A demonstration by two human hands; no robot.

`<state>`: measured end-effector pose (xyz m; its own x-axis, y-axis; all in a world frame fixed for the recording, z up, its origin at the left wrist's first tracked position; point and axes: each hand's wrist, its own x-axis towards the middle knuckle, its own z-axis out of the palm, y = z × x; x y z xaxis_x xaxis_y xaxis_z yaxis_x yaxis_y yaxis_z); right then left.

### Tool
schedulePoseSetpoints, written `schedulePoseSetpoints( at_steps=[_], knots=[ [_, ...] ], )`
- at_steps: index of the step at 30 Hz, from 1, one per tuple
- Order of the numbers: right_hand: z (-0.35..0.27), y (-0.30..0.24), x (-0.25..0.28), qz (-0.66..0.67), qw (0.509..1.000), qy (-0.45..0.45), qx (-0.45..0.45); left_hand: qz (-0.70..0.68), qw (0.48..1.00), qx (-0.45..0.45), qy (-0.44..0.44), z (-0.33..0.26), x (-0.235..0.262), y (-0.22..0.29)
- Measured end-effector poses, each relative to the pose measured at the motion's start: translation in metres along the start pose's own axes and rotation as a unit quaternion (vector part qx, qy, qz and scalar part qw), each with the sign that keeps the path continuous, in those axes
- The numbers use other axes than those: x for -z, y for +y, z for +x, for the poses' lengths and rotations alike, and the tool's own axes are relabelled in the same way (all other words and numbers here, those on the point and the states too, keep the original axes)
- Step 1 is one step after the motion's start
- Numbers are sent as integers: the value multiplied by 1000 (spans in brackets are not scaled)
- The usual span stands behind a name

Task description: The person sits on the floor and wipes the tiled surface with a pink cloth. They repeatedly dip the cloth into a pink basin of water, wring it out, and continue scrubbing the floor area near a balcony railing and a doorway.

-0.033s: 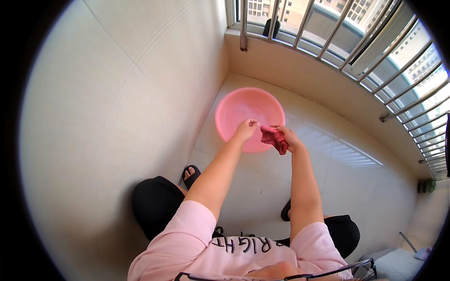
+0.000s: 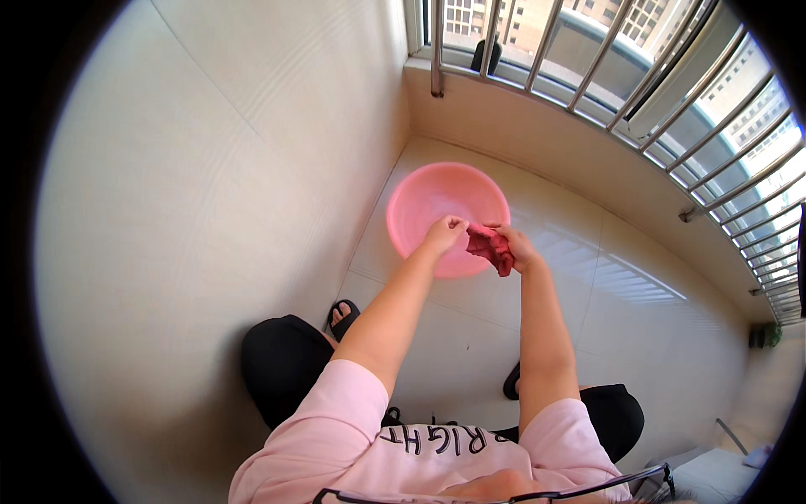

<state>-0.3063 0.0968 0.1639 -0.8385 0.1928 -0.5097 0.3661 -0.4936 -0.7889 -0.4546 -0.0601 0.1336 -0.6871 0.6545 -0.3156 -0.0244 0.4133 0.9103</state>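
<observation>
Two hands meet over the near rim of a pink basin (image 2: 437, 210) in the head view, the only view there is. The basin sits on the pale tiled floor (image 2: 638, 311), close to the corner where the side wall meets the low parapet under the railing (image 2: 588, 67). The left hand (image 2: 442, 233) has its fingers closed in a pinch on one end of a dark red cloth (image 2: 491, 248); the right hand (image 2: 514, 245) has its fingers curled shut around the other end, with the bulk of the cloth bunched and hanging between the two. The cloth is held above the basin's near edge, partly over the bowl and partly over the floor in front of it. Whether the basin holds water cannot be told from here.

The person squats with knees apart, a black sandal (image 2: 342, 317) showing beside the left leg, pink sleeves at the bottom of the picture.

Judging by the grip, the cloth is being rubbed or wrung. To do that well, both hands would best keep hold near the ends, work against each other, and stay over the bowl and not its rim, so that drips land inside and not on the tiles.
</observation>
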Motion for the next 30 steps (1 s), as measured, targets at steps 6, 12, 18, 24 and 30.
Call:
schedulePoseSetpoints(
  at_steps=[6,12,18,24,30],
  knots=[
    [37,-32,-31,52,992,-49,102,-43,997,-59,23,15,19,29],
    [58,-33,-44,-140,972,-40,183,9,1000,-10,7,9,36,58],
    [87,-19,-49,-411,874,49,256,38,995,-89,14,18,51,35],
    [91,-14,-40,-384,871,41,303,136,983,-110,65,28,59,22],
    [92,-16,-45,-324,943,58,54,117,989,-51,80,33,64,-2]
  ],
)
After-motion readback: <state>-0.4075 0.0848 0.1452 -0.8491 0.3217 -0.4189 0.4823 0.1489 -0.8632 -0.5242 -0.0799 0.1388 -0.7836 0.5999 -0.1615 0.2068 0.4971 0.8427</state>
